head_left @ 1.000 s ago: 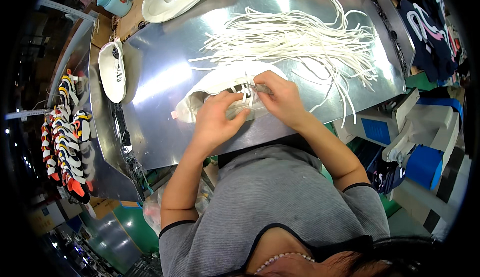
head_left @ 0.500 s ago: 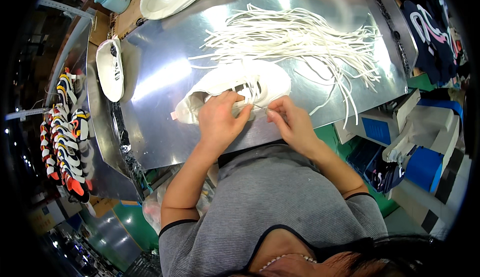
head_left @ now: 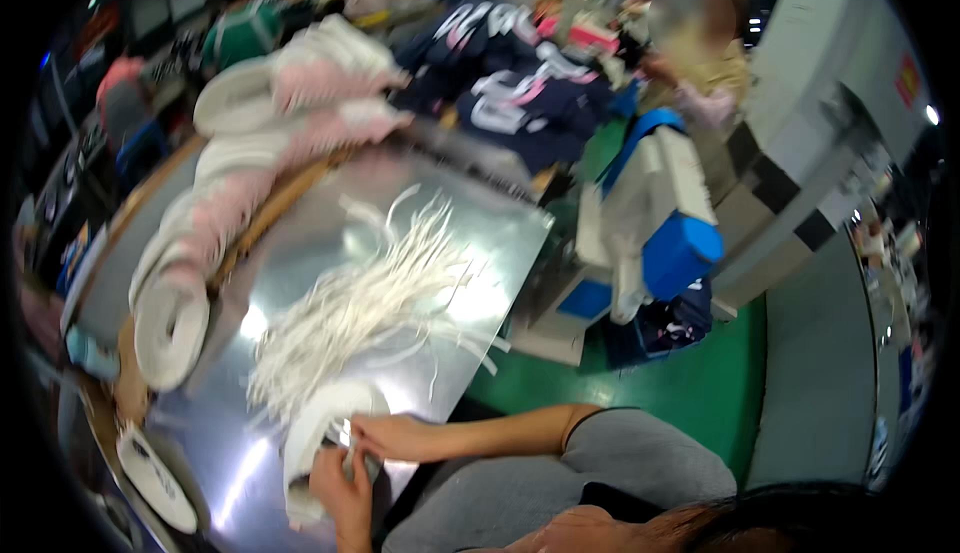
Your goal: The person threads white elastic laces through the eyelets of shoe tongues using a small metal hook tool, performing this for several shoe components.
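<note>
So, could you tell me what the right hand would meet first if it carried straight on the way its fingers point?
Probably the white shoe: the right hand already points its fingertips at its lacing area, beside the left hand. Motion blur hides any contact.

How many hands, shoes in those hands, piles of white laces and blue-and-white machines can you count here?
hands: 2, the left hand and the right hand
white shoe in the hands: 1
pile of white laces: 1
blue-and-white machine: 1
Total: 5

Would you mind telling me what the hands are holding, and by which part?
Both hands, left hand and right hand, grip the white low-top shoe at its laced upper; the blur hides the exact finger placement.
</note>
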A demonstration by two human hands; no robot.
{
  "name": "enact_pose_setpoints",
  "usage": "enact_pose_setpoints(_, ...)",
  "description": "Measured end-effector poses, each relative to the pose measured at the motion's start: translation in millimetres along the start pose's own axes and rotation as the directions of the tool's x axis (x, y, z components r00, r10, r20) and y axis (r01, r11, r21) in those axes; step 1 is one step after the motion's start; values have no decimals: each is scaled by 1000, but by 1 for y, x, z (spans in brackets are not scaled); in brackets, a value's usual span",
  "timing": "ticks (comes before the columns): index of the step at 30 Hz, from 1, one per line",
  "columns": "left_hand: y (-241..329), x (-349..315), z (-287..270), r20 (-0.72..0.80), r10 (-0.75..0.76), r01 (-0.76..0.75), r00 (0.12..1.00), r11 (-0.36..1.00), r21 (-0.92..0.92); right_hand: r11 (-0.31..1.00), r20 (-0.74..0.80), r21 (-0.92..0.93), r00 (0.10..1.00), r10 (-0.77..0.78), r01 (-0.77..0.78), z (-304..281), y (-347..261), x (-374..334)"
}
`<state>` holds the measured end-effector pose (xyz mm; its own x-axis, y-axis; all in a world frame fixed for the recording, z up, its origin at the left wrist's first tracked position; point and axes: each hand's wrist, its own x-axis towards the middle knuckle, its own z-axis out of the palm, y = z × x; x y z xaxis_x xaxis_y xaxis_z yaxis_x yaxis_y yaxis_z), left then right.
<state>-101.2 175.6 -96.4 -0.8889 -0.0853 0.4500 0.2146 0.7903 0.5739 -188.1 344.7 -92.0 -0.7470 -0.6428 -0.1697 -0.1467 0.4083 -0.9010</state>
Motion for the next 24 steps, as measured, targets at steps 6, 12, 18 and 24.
enact_pose_setpoints(6, -53, -11, -1, 414, -89, 60, 906, 995, 84, 962, -231, -230, 952, -199, 146, -83, 17, -25)
enact_pose_setpoints(12, 23, 10, -14, 160, 282, -305, 946, 941, 148, 823, 80, -377, 900, -429, 426, -33, -41, -10)
enact_pose_setpoints(18, 51, 15, -41, 14, 350, -342, 937, 903, 261, 818, 188, -493, 954, -234, 298, -27, -42, 3)
enact_pose_setpoints(24, 40, 11, -33, 7, 273, -272, 962, 958, 85, 956, 244, -157, 948, -205, 248, -33, -16, 20)
